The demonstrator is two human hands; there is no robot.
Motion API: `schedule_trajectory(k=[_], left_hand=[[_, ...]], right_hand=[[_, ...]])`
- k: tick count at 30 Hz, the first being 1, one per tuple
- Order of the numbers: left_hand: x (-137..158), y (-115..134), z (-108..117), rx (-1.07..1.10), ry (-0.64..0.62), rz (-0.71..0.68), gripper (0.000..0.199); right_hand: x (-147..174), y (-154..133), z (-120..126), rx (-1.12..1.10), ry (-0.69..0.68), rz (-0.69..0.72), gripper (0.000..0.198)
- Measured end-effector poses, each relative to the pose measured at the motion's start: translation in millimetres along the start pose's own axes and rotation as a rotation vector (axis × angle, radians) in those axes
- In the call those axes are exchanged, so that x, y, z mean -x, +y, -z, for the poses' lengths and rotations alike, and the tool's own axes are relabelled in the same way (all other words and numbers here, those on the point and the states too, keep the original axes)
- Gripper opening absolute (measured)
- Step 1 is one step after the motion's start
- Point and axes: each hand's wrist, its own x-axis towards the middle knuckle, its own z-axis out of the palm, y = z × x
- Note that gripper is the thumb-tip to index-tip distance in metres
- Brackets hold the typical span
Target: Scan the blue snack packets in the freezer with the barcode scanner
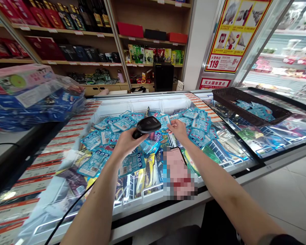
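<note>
My left hand [129, 141] is wrapped round a black handheld barcode scanner [149, 125], whose head points right. Between the fingers of my right hand [177, 129] is the edge of a small blue packet [164, 120] with a white barcode label, just right of the scanner's head. Many similar blue packets [93, 163] lie spread over the glass top of a chest freezer [148, 195], to the left and right of my hands. A phone [177, 160] with a partly blurred screen rests on the glass below my right hand.
A dark basket [277, 114] holding more blue packets stands on the freezer at right. Boxed goods [20, 95] in plastic wrap are stacked at left. The scanner's black cable [68, 211] runs down across the glass. Stocked shelves [79, 63] stand behind.
</note>
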Motion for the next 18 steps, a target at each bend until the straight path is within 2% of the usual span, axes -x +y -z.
schedule_trajectory(k=[13, 18], left_hand=[[-1.1, -5.5, -2.6, 0.018, 0.031, -0.003, 0.05], [-2.3, -6.4, -3.0, -0.007, 0.05, -0.021, 0.05]], right_hand=[[-2.6, -1.7, 3.8, -0.167, 0.043, 0.061, 0.025], [-4.8, -7.2, 11.8, -0.099, 0.116, 0.138, 0.031]])
